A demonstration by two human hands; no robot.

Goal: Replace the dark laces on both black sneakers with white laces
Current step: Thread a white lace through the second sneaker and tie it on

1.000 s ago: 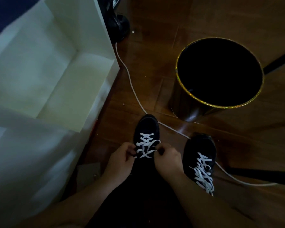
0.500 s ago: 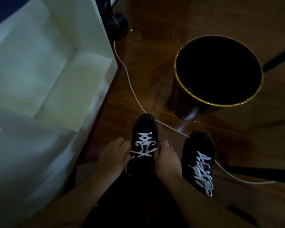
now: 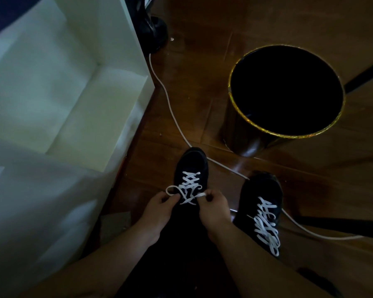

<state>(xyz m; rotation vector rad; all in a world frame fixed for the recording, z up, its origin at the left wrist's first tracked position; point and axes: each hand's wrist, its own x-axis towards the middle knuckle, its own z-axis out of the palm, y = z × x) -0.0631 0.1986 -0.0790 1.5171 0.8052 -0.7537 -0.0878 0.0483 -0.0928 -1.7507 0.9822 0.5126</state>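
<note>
The left hand (image 3: 159,208) pinched a loop of the white lace (image 3: 190,188) between curled fingers, the loop arching out to the left of the shoe's tongue. The right hand (image 3: 213,206) gripped the other end of the same lace, its fingers curled round it just beside the shoe's right edge. Between the two hands the lace crossed over itself above the top eyelets, and the lacing ran in neat white crosses up toward the toe. This left sneaker (image 3: 191,166), black and worn on the person's foot, stood on the wooden floor (image 3: 202,61) near the bottom middle of the view. Well to its right stood the right sneaker (image 3: 261,203), also black, laced in white with its lace ends lying loose over the side. A white cable (image 3: 170,108) ran across the floor from the top, passing behind the left sneaker's toe and under the right sneaker. Beyond the sneakers stood a dark round bin (image 3: 286,91) with a gold rim. A white shelf unit (image 3: 63,82) filled the left side.
</note>
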